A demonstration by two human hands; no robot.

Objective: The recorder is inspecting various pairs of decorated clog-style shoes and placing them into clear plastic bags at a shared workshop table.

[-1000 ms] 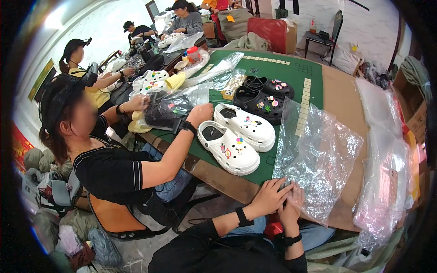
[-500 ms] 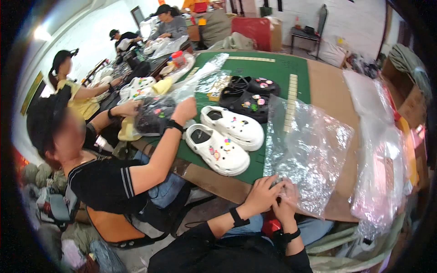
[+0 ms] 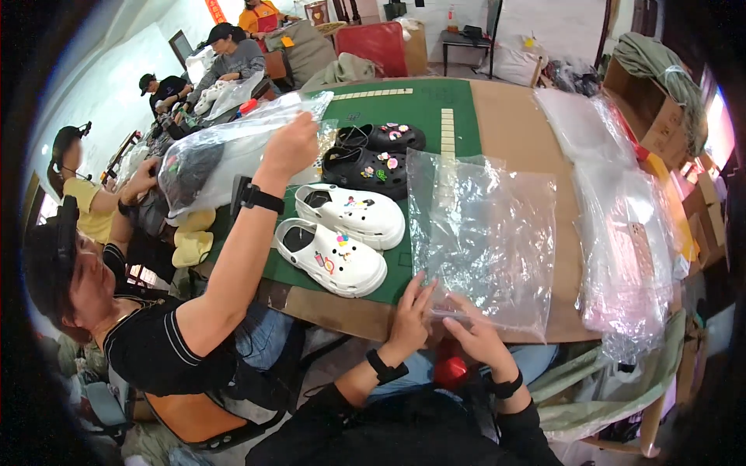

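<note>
A clear plastic bag [image 3: 486,237] lies flat on the table's near edge. My left hand [image 3: 409,317] and my right hand [image 3: 474,338] pinch its near opening at the table edge. A pair of white clogs [image 3: 342,237] with small coloured charms lies just left of the bag on the green mat [image 3: 423,105]. Behind them rests a pair of black clogs [image 3: 377,155] with charms. A co-worker at my left lifts a filled plastic bag [image 3: 221,159] holding dark shoes, one hand [image 3: 291,147] gripping its top.
A stack of clear bags [image 3: 614,225] lies on the brown table [image 3: 513,132] at the right. Cardboard boxes [image 3: 649,109] stand beyond it. Several other people sit working along the left side. A red chair back [image 3: 381,46] stands behind the table.
The co-worker's arm has risen, lifting the filled bag off the table. My hands have shifted along the clear bag's near edge, and my head has come closer to the table.
</note>
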